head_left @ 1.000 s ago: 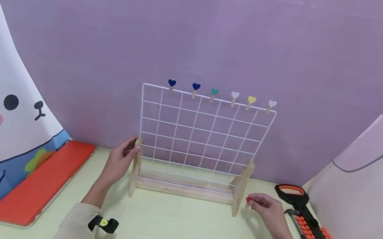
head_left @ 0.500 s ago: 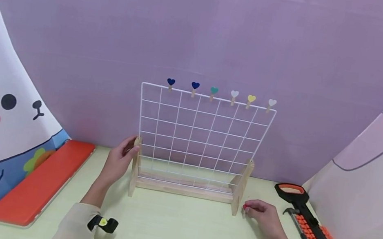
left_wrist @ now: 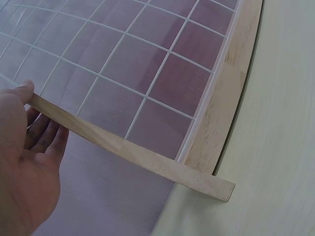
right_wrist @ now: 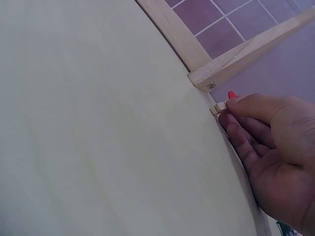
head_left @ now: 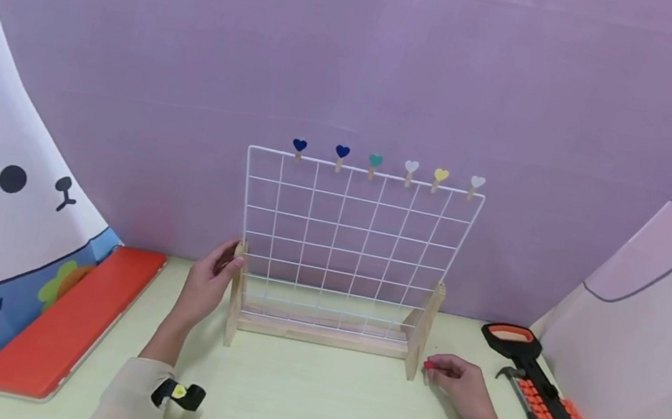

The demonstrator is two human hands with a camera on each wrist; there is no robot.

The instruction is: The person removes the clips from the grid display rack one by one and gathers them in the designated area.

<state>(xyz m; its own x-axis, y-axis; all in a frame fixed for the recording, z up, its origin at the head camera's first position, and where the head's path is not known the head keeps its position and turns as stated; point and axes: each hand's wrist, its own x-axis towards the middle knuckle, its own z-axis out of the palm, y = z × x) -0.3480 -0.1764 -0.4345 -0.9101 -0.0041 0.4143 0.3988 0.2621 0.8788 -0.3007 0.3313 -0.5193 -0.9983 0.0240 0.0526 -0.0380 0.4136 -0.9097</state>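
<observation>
A white wire grid (left_wrist: pixel 171 51) stands upright in a wooden stand (head_left: pixel 323 336). Small heart clothespins line its top edge: navy (head_left: pixel 299 145), teal (head_left: pixel 376 160), white (head_left: pixel 411 167) and yellow (head_left: pixel 442 175) among them. My left hand (head_left: pixel 209 285) holds the upper end of the left wooden upright (left_wrist: pixel 123 147), thumb on one side and fingers on the other. Low beside the foot of the right upright (right_wrist: pixel 246 51), my right hand (head_left: pixel 465 390) pinches a small wooden clothespin (right_wrist: pixel 220 106) with a red heart (head_left: pixel 429 364) between thumb and fingertips, close over the table.
On the left of the table (head_left: pixel 306 408) lies a long red case (head_left: pixel 74 322). A black and orange tool (head_left: pixel 550 393) lies at the right, with a small hammer (head_left: pixel 530 412) and orange pieces along it. Purple cloth (head_left: pixel 358 61) hangs behind the grid.
My right hand has moved slightly down and left with the red-heart clothespin, nearer the table and the right upright's foot. The left hand keeps its place on the left upright.
</observation>
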